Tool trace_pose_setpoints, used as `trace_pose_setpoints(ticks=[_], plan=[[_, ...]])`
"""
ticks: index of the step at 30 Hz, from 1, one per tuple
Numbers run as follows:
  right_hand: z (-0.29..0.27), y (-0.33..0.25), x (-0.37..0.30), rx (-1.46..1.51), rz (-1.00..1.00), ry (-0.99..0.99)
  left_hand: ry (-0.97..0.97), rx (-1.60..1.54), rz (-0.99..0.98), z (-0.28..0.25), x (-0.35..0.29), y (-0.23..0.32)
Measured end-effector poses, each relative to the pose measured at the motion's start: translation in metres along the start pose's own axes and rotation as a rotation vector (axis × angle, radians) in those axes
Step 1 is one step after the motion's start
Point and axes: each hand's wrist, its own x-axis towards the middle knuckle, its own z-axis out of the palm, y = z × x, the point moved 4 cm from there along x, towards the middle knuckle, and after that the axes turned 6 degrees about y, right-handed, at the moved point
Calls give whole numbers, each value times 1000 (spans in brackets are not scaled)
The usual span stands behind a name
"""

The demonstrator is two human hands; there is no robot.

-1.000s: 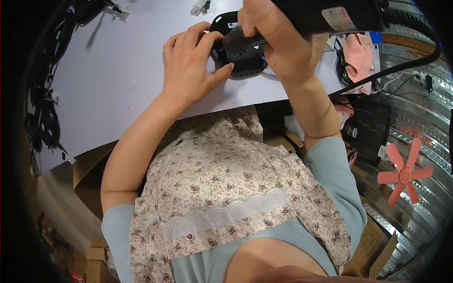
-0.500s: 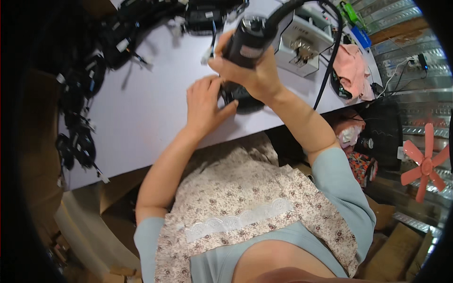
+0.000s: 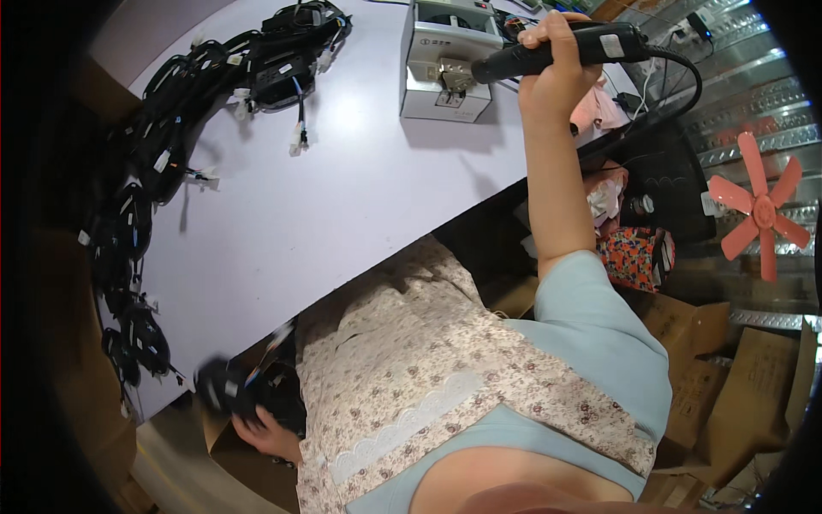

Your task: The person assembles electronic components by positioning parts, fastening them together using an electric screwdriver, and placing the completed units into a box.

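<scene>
My right hand point(image 3: 556, 73) is raised at the upper right, its fingers wrapped round a black corded electric screwdriver point(image 3: 591, 47). The tool's tip points left, close to the metal front of a grey-and-white screw feeder point(image 3: 454, 77); I cannot tell whether they touch. Down at the lower left, past the table's near edge, my left hand point(image 3: 267, 435) grips a black wired unit point(image 3: 224, 385), blurred by motion. Coloured wires trail up from it. An open cardboard box point(image 3: 244, 467) lies beneath this hand, with dark parts showing beside the unit.
Black wired units point(image 3: 175, 128) form a long curved row along the far left of the white table point(image 3: 342, 197). A pink cloth point(image 3: 599, 110) lies behind my right hand. Cardboard boxes point(image 3: 745, 385) and a pink fan point(image 3: 764, 210) stand to the right.
My left hand has gone from the table down to the box at the lower left with a black wired unit. The screwdriver has swung up and right, off the work, beside the screw feeder.
</scene>
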Motion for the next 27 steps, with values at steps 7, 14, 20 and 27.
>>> trace_pose_setpoints(ticks=[7, 14, 20, 27], plan=[[-2, 17, -12, -218, 75, 68, 135, 520, -233, -115, -35, -156], [50, 18, -18, -320, 449, -889, -1036, 544, -279, -12, -8, -18], [42, 15, -28, -529, 67, -192, -1032, 165, 476, 184, 59, 207], [38, 6, -21, -312, 334, -190, -653, 22, 1217, 425, 126, 272]])
